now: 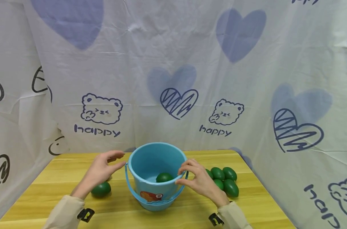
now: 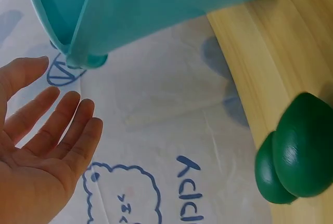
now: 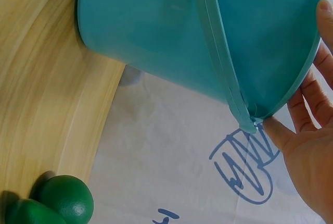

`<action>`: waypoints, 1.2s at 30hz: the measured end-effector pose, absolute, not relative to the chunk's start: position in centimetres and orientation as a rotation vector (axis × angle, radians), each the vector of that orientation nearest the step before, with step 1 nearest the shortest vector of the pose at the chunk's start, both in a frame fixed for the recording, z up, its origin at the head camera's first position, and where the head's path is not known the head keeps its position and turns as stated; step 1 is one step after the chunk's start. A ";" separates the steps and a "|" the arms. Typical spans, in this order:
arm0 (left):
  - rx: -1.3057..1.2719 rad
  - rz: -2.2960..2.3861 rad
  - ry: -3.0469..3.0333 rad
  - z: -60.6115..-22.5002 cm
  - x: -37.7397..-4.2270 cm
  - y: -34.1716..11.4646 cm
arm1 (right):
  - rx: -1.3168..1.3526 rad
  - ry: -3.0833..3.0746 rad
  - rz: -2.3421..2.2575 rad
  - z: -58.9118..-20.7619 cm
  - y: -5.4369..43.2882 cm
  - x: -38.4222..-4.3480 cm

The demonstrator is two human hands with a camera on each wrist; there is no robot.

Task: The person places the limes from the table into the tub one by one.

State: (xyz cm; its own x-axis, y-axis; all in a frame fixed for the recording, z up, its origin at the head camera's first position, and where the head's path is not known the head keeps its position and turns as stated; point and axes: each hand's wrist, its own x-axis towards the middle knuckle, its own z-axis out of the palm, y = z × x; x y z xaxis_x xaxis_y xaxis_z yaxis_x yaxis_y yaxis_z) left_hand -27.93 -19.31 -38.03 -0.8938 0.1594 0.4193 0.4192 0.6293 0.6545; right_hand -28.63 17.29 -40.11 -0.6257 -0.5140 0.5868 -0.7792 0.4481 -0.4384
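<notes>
A light blue bucket (image 1: 157,187) stands upright on the wooden table, its handle hanging down at the front. One green oval fruit (image 1: 164,177) lies inside it. My right hand (image 1: 200,179) holds the bucket's right rim, fingers over the edge and thumb outside; the right wrist view has this hand (image 3: 312,151) at the rim by the handle joint. To the left of the bucket, my left hand (image 1: 100,168) is held with fingers spread, close to the rim. In the left wrist view a small gap separates that hand (image 2: 49,146) from the bucket (image 2: 156,0), and nothing is in it.
Below my left hand lies a green fruit (image 1: 101,190), with another partly hidden behind it. Several more green fruits (image 1: 230,187) are grouped right of the bucket. A printed white cloth (image 1: 139,121) hangs behind the table (image 1: 190,219) and along both sides.
</notes>
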 end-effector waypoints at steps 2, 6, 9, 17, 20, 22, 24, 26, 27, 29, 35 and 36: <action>-0.449 -1.126 -2.544 -38.1 -27.9 -19.7 | 1.098 -2.332 0.993 -40.1 17.3 -28.6; -0.423 -1.101 -2.559 -38.6 -28.0 -20.5 | 1.093 -2.337 0.999 -40.2 17.3 -28.6; -0.408 -1.091 -2.572 -39.1 -28.0 -21.2 | 1.092 -2.344 1.012 -40.1 17.3 -28.6; -0.318 -1.090 -2.611 -40.4 -27.9 -23.2 | 1.081 -2.363 1.028 -40.0 17.2 -28.5; -0.279 -1.095 -2.621 -41.1 -27.9 -24.0 | 1.080 -2.363 1.026 -39.9 17.2 -28.5; -0.220 -1.097 -2.646 -41.6 -27.9 -24.5 | 1.084 -2.358 1.023 -40.0 17.3 -28.5; -0.136 -1.121 -2.677 -42.2 -27.9 -25.0 | 1.087 -2.357 1.021 -40.0 17.2 -28.5; -0.029 -1.154 -2.707 -42.7 -27.9 -25.5 | 1.085 -2.359 1.023 -40.0 17.2 -28.6; 0.023 -1.175 -2.718 -42.9 -27.9 -25.7 | 1.085 -2.360 1.023 -40.0 17.2 -28.6; 0.100 -1.209 -2.734 -43.3 -28.0 -26.1 | 1.080 -2.366 1.028 -40.0 17.2 -28.6; 0.198 -1.225 -2.844 -44.1 -28.6 -27.0 | 1.072 -2.366 1.025 -40.0 17.3 -28.5; 0.200 -1.220 -2.870 -44.2 -28.6 -27.1 | 1.073 -2.365 1.024 -40.0 17.3 -28.5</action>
State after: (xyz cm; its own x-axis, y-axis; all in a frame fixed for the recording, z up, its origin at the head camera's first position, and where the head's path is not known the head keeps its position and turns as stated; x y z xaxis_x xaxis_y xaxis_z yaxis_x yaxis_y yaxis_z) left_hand -28.62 -27.07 -44.17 -0.9917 -0.1241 -0.0351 -0.1114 0.6870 0.7180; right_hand -28.53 17.27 -40.00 -0.6529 -0.5055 0.5640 -0.7572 0.4524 -0.4711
